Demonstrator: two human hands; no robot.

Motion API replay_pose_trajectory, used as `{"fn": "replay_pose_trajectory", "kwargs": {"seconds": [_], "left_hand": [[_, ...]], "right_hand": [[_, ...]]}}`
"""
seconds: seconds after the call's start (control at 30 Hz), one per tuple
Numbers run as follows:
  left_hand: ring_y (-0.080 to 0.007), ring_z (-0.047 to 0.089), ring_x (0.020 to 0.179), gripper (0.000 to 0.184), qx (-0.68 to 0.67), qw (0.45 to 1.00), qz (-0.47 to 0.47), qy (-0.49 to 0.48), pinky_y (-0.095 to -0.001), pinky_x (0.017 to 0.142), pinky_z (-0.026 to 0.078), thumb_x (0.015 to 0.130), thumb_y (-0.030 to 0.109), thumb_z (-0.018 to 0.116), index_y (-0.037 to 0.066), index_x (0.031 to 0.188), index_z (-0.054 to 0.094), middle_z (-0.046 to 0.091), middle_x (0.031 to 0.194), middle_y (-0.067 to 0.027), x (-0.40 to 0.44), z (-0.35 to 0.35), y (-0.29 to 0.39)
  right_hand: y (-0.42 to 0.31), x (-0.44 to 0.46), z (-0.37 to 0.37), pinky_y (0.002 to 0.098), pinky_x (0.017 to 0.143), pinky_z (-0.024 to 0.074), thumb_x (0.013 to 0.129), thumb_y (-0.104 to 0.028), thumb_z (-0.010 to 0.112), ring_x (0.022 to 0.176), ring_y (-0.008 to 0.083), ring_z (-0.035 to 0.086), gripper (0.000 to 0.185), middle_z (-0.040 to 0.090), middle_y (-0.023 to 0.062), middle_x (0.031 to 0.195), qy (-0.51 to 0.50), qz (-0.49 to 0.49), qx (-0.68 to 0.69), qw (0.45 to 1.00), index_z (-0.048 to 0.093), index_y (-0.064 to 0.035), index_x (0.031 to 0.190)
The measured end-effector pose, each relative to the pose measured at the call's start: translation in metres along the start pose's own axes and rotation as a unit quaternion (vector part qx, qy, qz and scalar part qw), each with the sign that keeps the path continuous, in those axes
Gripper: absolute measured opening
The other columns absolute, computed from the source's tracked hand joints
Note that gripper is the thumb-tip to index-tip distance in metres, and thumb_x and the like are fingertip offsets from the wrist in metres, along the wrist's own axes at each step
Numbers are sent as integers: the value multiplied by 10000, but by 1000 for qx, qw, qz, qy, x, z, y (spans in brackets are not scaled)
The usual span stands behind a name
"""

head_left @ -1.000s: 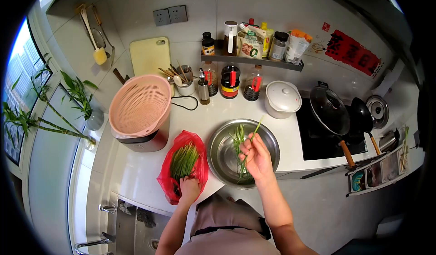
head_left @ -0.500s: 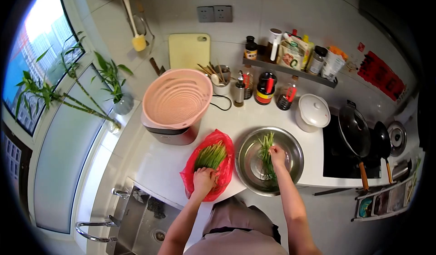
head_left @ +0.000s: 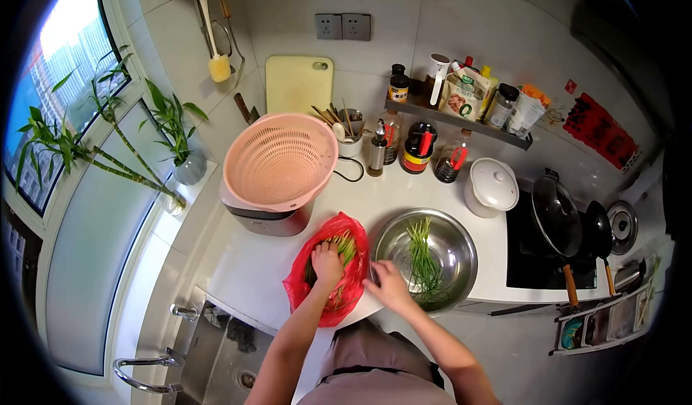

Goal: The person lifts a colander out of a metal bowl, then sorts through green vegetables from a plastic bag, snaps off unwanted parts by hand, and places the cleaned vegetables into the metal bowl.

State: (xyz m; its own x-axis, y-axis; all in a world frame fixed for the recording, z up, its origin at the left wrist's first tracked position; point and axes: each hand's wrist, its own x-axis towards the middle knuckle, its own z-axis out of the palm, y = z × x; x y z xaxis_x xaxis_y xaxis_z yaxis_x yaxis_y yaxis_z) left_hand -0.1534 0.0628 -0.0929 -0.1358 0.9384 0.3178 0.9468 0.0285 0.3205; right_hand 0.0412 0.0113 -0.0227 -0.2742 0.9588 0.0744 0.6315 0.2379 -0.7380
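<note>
Inside the open red plastic bag (head_left: pixel 294 287), my left hand (head_left: pixel 328 263) rests on long green stalks (head_left: pixel 346 245); its fingertips are hidden among them, so its grip is unclear. My right hand (head_left: pixel 390 285) is at the left edge of the steel bowl (head_left: pixel 465 275), between bowl and bag. Its fingers are apart and hold nothing. A loose bunch of green stalks (head_left: pixel 424 259) lies in the bowl.
A pink colander (head_left: pixel 277 161) sits on an appliance behind the bag. Bottles and a white lidded pot (head_left: pixel 494 187) stand behind the bowl. The stove with a lidded pan (head_left: pixel 556 217) is right; the sink (head_left: pixel 216 362) is front left.
My right hand has let go of the stalks in the bowl and moved left towards the bag. My left hand has shifted up and deeper over the stalks in the bag.
</note>
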Motion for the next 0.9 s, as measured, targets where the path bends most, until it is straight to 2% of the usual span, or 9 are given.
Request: {"fn": "replay_pose_trajectory", "kwargs": {"seconds": [0.07, 0.27, 0.33, 0.37, 0.47, 0.53, 0.6, 0.7, 0.9], "left_hand": [[-285, 562, 929, 249, 8, 1000, -4, -1, -423, 799, 434, 695, 194, 740, 89, 888, 620, 593, 920, -92, 4, 3, 2], [-284, 587, 873, 172, -105, 994, -24, 22, -438, 750, 446, 713, 124, 728, 89, 840, 617, 599, 876, -102, -1, -23, 4], [-279, 618, 761, 150, -286, 951, -113, -27, -408, 677, 480, 750, 95, 721, 58, 841, 608, 611, 805, -123, -4, -39, 0], [-279, 618, 761, 150, -286, 951, -114, -27, -408, 677, 480, 750, 95, 721, 58, 841, 608, 611, 805, -123, -6, -47, 0], [-145, 602, 673, 102, -445, 880, -163, -29, -270, 644, 477, 825, 43, 688, 9, 886, 614, 615, 738, -72, -14, -93, 14], [-127, 594, 687, 99, -504, 847, -165, -35, -261, 647, 475, 828, 37, 685, 4, 898, 623, 614, 760, -57, -15, -123, 31], [-109, 585, 700, 98, -563, 809, -163, -38, -251, 650, 472, 831, 31, 683, -1, 909, 632, 613, 781, -42, -15, -135, 38], [-108, 587, 742, 120, -569, 812, -131, -3, -244, 666, 474, 826, 26, 688, -6, 934, 647, 598, 863, -35, -14, -148, 43], [-88, 592, 832, 113, -578, 808, -110, -37, -215, 747, 475, 844, -27, 654, -26, 956, 637, 569, 916, -16, -10, -182, 64]], "right_hand": [[-9, -9, 8, 414, 897, 472, 785, -174, 684, 1037, 336, 570, 479, 535, 161, 1211, 56, -86, -144, 984, 554, -49, 1229], [5, -22, 0, 427, 892, 452, 753, -137, 690, 1074, 327, 540, 498, 525, 138, 1233, 53, -55, -178, 981, 554, -54, 1225], [11, -24, -4, 429, 868, 445, 762, -153, 686, 1066, 320, 532, 478, 520, 125, 1241, 59, -52, -171, 982, 561, -68, 1216], [13, -25, -4, 430, 843, 439, 770, -170, 683, 1058, 312, 524, 460, 514, 112, 1249, 65, -51, -163, 983, 569, -81, 1207], [-21, -14, -25, 414, 847, 454, 824, -166, 664, 999, 300, 565, 366, 584, 122, 1132, 72, -69, -66, 993, 594, -51, 1165], [-47, -6, -33, 389, 831, 474, 847, -150, 657, 963, 276, 596, 332, 613, 124, 1076, 64, -85, 6, 994, 599, -35, 1153], [-74, 3, -38, 297, 779, 501, 875, -89, 640, 903, 186, 635, 287, 644, 107, 1009, 18, -28, 251, 968, 601, 2, 1145], [-92, 12, -33, 253, 746, 499, 868, -51, 649, 871, 127, 637, 296, 658, 85, 985, 25, -65, 261, 963, 599, 6, 1154], [-108, 15, -32, 259, 627, 496, 833, -85, 702, 700, 124, 615, 234, 657, 83, 858, 44, -65, 225, 971, 623, 5, 1034]]}}
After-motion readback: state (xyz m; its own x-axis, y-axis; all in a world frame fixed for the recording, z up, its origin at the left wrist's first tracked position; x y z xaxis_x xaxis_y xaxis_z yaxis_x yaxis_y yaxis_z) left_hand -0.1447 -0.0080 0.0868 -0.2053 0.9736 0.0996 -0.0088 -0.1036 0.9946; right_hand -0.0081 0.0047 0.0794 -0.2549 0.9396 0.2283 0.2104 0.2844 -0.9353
